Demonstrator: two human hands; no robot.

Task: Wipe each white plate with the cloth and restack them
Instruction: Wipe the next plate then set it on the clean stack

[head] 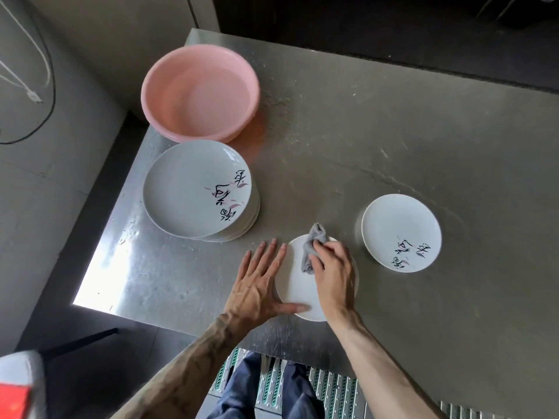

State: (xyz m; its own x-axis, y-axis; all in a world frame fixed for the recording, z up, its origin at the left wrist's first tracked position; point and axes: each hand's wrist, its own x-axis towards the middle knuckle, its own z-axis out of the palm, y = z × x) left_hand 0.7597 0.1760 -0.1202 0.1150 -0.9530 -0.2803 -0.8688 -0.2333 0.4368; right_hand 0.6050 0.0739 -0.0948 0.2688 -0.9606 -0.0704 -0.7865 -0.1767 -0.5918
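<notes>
Near the front edge of the tabletop [393,131] lay 1 plate [298,294]. The left hand [260,285], fingers straight, braced its rim; the right hand [332,267] clutched the cloth [314,246] on it. Wiping well likely meant sweeping out to the rim while that brace stopped the plate sliding.

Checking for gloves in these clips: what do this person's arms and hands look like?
The left hand and right hand are bare: no gloves, rings or watch. No sleeves show. The left forearm carries dark tattoo markings; the right forearm shows none.
</notes>
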